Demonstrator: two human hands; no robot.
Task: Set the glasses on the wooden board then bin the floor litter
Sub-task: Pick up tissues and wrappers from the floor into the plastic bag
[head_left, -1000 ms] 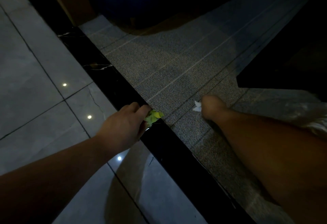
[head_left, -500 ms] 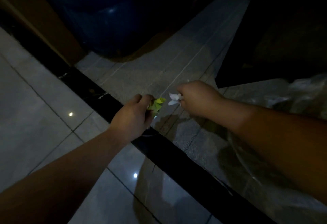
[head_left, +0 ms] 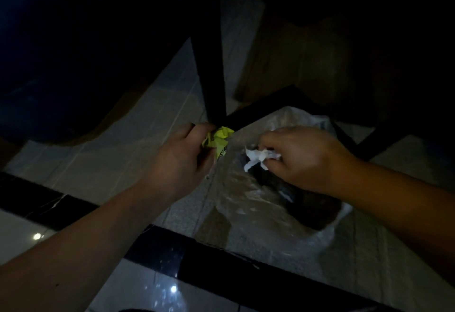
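Observation:
My left hand (head_left: 181, 157) is closed around a crumpled yellow-green wrapper (head_left: 218, 140), held at the left rim of a bin lined with a clear plastic bag (head_left: 241, 198). My right hand (head_left: 302, 156) pinches a crumpled white paper scrap (head_left: 258, 157) directly over the bin's dark opening (head_left: 305, 203). Both pieces of litter are off the floor. No glasses or wooden board are in view.
Black table legs (head_left: 211, 77) and a black crossbar (head_left: 268, 104) stand just behind the bin. A dark blue drum (head_left: 61, 53) fills the upper left. A black floor strip (head_left: 160, 250) separates grey textured flooring from glossy tiles (head_left: 138, 289) in the foreground.
Both hands rose from the floor with their litter and moved right to the bag-lined bin. The view swung right, bringing the bin and table legs into frame.

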